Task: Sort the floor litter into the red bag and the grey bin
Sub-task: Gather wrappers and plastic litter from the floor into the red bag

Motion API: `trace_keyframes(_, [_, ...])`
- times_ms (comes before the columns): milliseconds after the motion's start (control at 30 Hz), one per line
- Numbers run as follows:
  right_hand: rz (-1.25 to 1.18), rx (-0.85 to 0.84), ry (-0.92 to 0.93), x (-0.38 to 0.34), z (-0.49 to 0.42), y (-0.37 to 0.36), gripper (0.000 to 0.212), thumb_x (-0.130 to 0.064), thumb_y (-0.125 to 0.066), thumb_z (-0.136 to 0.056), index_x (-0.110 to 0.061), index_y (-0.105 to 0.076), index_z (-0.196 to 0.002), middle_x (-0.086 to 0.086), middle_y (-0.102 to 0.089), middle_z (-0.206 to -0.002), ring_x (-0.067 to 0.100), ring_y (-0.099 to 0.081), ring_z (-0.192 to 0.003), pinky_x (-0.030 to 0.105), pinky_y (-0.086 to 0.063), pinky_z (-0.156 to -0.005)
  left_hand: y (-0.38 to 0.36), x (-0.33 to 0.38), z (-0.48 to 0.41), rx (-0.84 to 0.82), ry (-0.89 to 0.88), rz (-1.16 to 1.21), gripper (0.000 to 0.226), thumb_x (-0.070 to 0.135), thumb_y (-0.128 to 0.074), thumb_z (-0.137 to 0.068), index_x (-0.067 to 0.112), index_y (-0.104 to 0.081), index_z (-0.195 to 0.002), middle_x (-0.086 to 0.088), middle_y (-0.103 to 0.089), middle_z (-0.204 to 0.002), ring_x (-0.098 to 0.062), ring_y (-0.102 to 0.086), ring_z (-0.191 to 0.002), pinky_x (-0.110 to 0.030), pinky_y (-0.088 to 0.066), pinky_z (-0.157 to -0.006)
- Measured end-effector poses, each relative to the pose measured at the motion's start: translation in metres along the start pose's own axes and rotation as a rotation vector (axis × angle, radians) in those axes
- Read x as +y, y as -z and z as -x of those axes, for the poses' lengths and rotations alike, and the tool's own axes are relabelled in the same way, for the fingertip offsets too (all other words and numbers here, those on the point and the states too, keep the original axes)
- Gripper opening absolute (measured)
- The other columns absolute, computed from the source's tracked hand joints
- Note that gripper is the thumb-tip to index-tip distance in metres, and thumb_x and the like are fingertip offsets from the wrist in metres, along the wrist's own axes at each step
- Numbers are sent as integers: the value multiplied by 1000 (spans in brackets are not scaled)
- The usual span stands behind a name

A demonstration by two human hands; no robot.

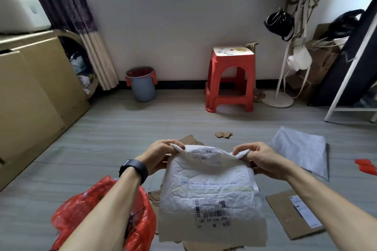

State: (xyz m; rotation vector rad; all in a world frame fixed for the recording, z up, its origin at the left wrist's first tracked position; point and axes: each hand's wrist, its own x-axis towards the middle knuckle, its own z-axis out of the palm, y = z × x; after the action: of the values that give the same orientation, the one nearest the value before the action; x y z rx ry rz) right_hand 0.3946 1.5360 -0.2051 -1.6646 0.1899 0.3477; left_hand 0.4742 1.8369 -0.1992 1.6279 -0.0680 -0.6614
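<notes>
White padded mailer [210, 189] up in the air at centre, held above the floor [122, 132] and hanging crumpled. The left hand [161, 155] has its grip pinching the top corner at 10 o'clock, and the right hand [263, 161] has its grip pinching the opposite corner at 2 o'clock, top edge folded over between them. Low on the mailer is a shipping label with a barcode and a code that reads roughly "862-G02 02 Z81"; the blue line of print across the middle is too small to make out. A black wristband [134, 169] is on the left wrist. At 8 o'clock of the mailer, right under the left forearm, sits the red bag [98, 210], mouth open. Cardboard scraps [155, 199] lie on the floor behind the mailer, and at 4 o'clock there is a flat cardboard piece [285, 216] with a white label, text unreadable. At 2 o'clock lies a white plastic bag [302, 149], with red scraps [365, 166] beyond it at 3. A small cardboard bit [223, 134] is at 12. Far back at 11 o'clock, against the wall, stands the grey bin [142, 87] with its red liner, and a red stool [230, 79] stands at 12.
</notes>
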Motion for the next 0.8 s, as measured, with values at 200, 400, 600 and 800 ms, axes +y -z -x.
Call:
trace_keyframes(200, [62, 60, 20, -1, -3, -9, 35, 11, -40, -95, -7, -69, -86, -5, -45, -52, 6, -37, -43, 19, -36, -42, 3, -4, 2, -20, 19, -126, 15, 28, -75, -82, 14, -71, -84, -4, -69, -82, -15, -64, -69, -26, -51, -62])
trace_keyframes(400, [-62, -35, -5, -6, -5, -16, 22, -22, -75, -80, -4, -71, -94, 11, -66, -85, 23, -64, -73, 30, -53, -63, 16, -7, 2, 80, -85, -40, 45, 3, -80, -76, 17, -64, -115, -12, -71, -101, -19, -69, -82, -31, -59, -68])
trace_keyframes(600, [-256, 80, 43, -6, -10, -15, 48, 0, -77, -78, -9, -59, -121, 26, -68, -111, 34, -72, -91, 39, -61, -75, 14, -4, 0, 78, -129, 21, 33, -13, -70, -78, 7, -69, -105, -11, -72, -95, -22, -70, -86, -34, -60, -79])
trace_keyframes(800, [-410, 58, 109, -10, -17, -13, 51, 10, -70, -69, 4, -65, -119, 26, -67, -119, 33, -67, -99, 34, -61, -80, 28, -1, 0, 23, -130, 191, 30, -8, -70, -61, 10, -71, -85, -8, -69, -82, -21, -67, -75, -30, -57, -64])
